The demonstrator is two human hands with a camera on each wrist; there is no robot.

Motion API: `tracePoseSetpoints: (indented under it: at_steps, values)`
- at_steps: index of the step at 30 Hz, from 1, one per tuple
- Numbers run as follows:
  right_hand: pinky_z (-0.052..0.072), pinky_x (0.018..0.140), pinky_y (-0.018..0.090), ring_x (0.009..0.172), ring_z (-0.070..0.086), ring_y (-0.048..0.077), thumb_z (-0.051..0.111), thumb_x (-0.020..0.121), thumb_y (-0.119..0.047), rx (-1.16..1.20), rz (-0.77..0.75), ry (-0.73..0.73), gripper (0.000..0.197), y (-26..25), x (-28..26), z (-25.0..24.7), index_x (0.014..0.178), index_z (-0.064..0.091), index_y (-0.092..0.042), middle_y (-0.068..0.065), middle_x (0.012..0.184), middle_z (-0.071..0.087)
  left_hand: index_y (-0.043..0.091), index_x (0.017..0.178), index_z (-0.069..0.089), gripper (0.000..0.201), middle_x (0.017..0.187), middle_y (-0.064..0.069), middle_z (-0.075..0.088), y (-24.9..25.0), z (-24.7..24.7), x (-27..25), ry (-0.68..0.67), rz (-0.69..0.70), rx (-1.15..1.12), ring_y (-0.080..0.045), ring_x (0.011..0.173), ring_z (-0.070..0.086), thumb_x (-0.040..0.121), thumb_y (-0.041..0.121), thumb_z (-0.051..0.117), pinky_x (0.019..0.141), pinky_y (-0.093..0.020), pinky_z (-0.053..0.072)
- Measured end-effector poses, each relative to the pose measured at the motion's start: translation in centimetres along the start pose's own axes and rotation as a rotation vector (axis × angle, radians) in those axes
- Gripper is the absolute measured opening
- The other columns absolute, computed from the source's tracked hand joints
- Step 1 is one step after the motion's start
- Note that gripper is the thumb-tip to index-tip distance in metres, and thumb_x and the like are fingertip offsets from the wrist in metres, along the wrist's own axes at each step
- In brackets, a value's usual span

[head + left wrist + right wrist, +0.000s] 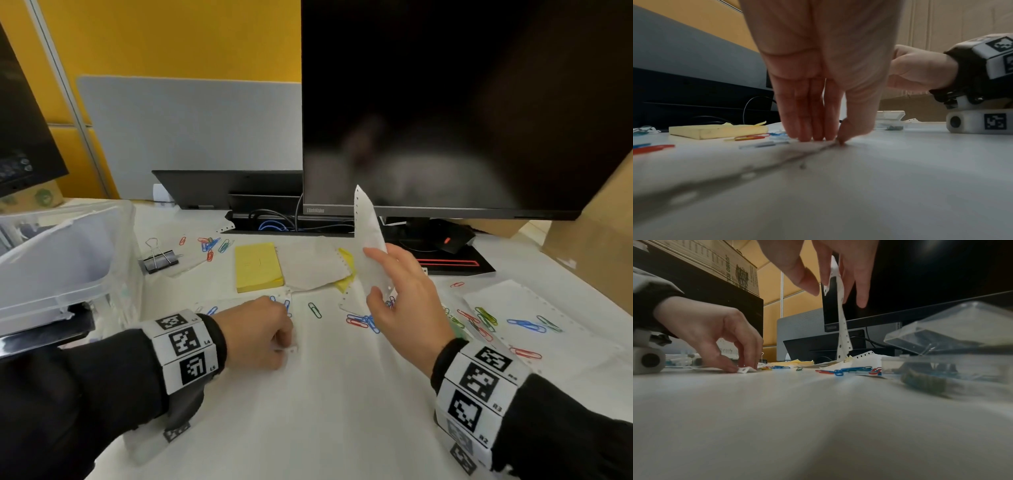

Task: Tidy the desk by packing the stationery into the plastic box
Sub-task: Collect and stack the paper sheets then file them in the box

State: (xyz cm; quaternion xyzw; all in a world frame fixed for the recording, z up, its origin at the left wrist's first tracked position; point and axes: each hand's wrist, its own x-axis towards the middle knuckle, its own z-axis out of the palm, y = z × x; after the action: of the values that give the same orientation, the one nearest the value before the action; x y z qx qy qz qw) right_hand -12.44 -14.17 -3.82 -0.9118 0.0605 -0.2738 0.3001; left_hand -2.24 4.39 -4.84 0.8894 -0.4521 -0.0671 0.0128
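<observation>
My right hand (375, 274) pinches a white perforated paper sheet (368, 233) and holds it upright in front of the monitor; in the right wrist view this sheet (841, 321) hangs from my fingers (807, 280). My left hand (287, 342) is curled low on the desk and pinches the punched corner of a flat white sheet (744, 369) between thumb and fingers (813, 129). A yellow sticky-note pad (258, 267) lies behind it. The clear plastic box (58, 260) stands at the far left. Coloured paper clips (363, 320) are scattered around.
A black binder clip (159, 258) lies near the box. More loose sheets (315, 263) and clips (486, 318) cover the right side. A small clear case (951, 344) sits by my right wrist. The monitor (445, 102) and a cardboard box (596, 246) stand behind.
</observation>
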Motion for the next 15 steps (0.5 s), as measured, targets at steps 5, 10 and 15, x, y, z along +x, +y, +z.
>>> tracePoseSetpoints:
  at_steps: [5, 10, 15]
  values:
    - [0.039, 0.094, 0.011, 0.109, 0.031, -0.004, 0.056, 0.087, -0.007, -0.003, 0.014, 0.005, 0.054, 0.2, -0.1, 0.2, 0.135, 0.041, -0.025, -0.008, 0.141, 0.034, 0.012, 0.089, 0.063, 0.015, 0.094, -0.003, 0.061, 0.1, 0.0, 0.2, 0.012, -0.021, 0.012, -0.018, 0.083, 0.051, 0.079, 0.018, 0.054, 0.071, -0.023, 0.043]
    - [0.034, 0.092, 0.003, 0.111, 0.027, -0.005, 0.064, 0.083, -0.012, -0.007, 0.022, 0.006, 0.063, 0.3, 0.0, 0.1, 0.137, 0.037, -0.027, -0.01, 0.142, 0.03, 0.025, 0.07, 0.048, 0.013, 0.067, 0.008, 0.051, 0.3, -3.9, -0.8, 0.304, 0.025, -0.144, -0.009, 0.061, 0.046, 0.078, 0.022, 0.057, 0.059, -0.02, 0.04]
    - [0.033, 0.072, -0.011, 0.1, 0.033, -0.012, 0.073, 0.075, -0.026, 0.124, -0.023, 0.013, 0.064, -0.6, -0.1, -0.1, 0.131, 0.042, -0.028, -0.014, 0.128, 0.032, 0.024, 0.073, 0.059, 0.003, 0.069, 0.006, 0.062, 0.2, -9.0, -0.8, 0.592, 0.106, -0.349, -0.002, 0.064, 0.054, 0.074, 0.027, 0.06, 0.06, -0.006, 0.041]
